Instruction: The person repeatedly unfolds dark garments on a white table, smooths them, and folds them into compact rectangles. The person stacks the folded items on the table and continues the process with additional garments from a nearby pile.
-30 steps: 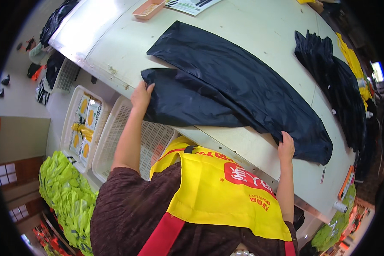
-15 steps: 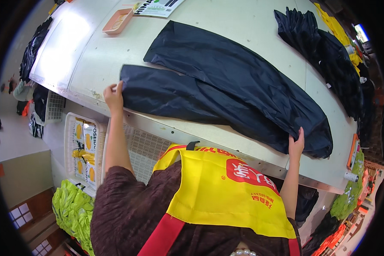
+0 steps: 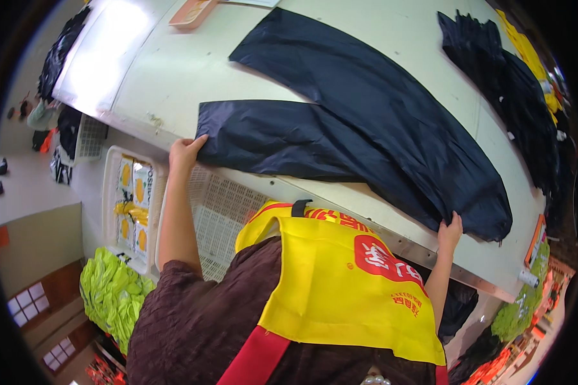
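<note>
Dark navy trousers (image 3: pixel 366 122) lie spread flat on a pale worktable (image 3: pixel 173 77), legs splayed toward the left. My left hand (image 3: pixel 183 154) pinches the hem corner of the nearer leg at the table's front edge. My right hand (image 3: pixel 449 230) grips the waist end of the trousers at the front right. I wear a yellow apron (image 3: pixel 347 282) over a brown top.
A pile of dark garments (image 3: pixel 507 83) lies at the far right of the table, with yellow fabric beyond it. A pink tray (image 3: pixel 189 13) sits at the far edge. White plastic crates (image 3: pixel 218 212) stand below the table. Neon green garments (image 3: pixel 109 295) lie on the floor.
My left hand has drawn the nearer trouser leg out to the left, straightening it along the table's front edge. My right hand has stayed on the waist end.
</note>
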Tool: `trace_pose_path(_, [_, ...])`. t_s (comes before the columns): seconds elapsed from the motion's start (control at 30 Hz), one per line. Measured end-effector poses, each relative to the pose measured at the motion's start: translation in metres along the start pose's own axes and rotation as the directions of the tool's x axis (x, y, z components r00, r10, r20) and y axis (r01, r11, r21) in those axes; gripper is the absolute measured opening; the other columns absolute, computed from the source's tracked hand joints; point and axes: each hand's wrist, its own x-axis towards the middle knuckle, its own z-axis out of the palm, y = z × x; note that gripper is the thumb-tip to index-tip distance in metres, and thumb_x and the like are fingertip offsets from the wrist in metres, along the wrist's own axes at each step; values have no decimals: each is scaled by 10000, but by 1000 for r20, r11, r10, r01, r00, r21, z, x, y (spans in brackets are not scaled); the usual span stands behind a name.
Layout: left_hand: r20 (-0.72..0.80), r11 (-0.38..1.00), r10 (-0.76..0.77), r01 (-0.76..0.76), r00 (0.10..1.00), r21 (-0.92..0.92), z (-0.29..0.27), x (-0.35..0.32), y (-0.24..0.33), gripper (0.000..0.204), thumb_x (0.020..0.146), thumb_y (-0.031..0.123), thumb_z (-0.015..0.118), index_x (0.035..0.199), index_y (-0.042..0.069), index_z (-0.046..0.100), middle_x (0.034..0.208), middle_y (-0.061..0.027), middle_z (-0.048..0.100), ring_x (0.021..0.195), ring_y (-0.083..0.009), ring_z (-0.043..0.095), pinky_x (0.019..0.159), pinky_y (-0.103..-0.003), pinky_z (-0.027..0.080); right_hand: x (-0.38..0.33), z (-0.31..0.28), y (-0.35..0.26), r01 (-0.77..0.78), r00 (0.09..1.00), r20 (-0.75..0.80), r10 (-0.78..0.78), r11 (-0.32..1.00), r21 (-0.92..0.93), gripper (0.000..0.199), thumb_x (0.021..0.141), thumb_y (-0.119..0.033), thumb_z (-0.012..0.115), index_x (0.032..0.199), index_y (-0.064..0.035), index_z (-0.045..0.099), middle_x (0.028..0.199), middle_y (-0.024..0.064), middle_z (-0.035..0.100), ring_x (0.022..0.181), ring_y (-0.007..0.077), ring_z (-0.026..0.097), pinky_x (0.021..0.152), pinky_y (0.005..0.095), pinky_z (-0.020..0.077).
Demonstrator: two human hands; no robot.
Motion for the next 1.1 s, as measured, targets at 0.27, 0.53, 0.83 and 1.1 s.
trace_pose_path(0.27, [14, 912, 216, -196, 976, -360, -21, -31, 24, 241, 775, 160, 696, 920, 10, 574, 824, -31, 578, 720, -109, 560, 531, -226, 478, 7, -4, 11, -6, 1000, 27, 0, 977, 211, 402, 749, -59, 632, 1136, 6, 544, 1183, 190, 541, 1106, 320, 514, 944, 343, 393])
trace_pose_path(0.53, [-122, 511, 444, -362, 888, -779, -60, -17, 123, 202, 873, 295, 574, 951, 108, 565, 836, 11, 554, 703, -95, 537, 488, -220, 441, 51, -15, 70, 16, 999, 14, -32, 777, 629, 435, 746, 13, 526, 1175, -58, 552, 1053, 100, 612, 911, 193, 581, 771, 284, 455])
trace_pose_path(0.83, [-272, 413, 871, -910, 410, -48, -156, -9, 281, 314, 871, 225, 558, 1117, 31, 561, 1026, -50, 585, 904, -157, 577, 733, -268, 525, 93, -118, 6, -380, 920, 247, 303, 542, 750, 439, 745, -57, 466, 1173, -100, 557, 971, 35, 575, 770, 130, 525, 536, 250, 429])
trace_pose_path(1.1, [-519, 535, 732, -844, 442, 35, -124, 14, 155, 282, 887, 163, 528, 1097, -22, 572, 1020, -125, 609, 946, -184, 579, 838, -288, 454, 56, -92, 26, 158, 983, -174, -59, 747, 645, 574, 705, 83, 420, 1263, -37, 478, 1262, 102, 513, 1208, 197, 445, 1026, 282, 289])
